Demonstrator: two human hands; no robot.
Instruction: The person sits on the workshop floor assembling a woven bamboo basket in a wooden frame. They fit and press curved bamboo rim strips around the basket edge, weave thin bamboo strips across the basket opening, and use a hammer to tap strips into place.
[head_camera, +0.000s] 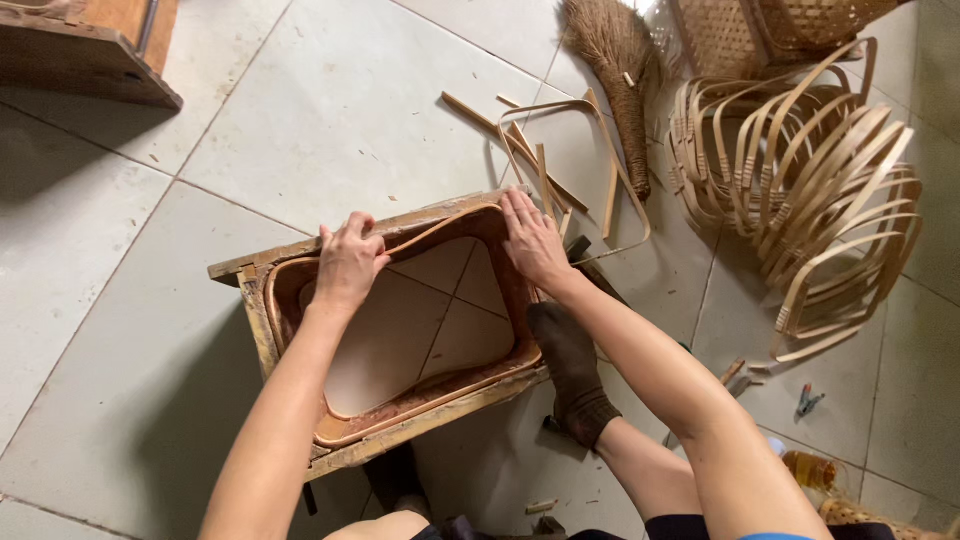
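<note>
A rectangular wooden frame mould (258, 325) lies on the tiled floor in front of me. A bent bamboo strip (440, 225) runs around its inner rim as a rounded loop. My left hand (347, 262) presses down on the strip at the frame's far left edge, fingers curled over it. At the far right corner my right hand (531, 240) lies flat on the strip with its fingers together. My foot in a dark sock (572, 372) rests on the frame's right side.
A pile of bent bamboo loops (815, 190) lies at the right. Loose strips and one bent loop (575, 165) lie beyond the frame, next to a fibre broom (622, 70). Woven baskets (770, 30) stand top right. A wooden box (90, 45) is top left.
</note>
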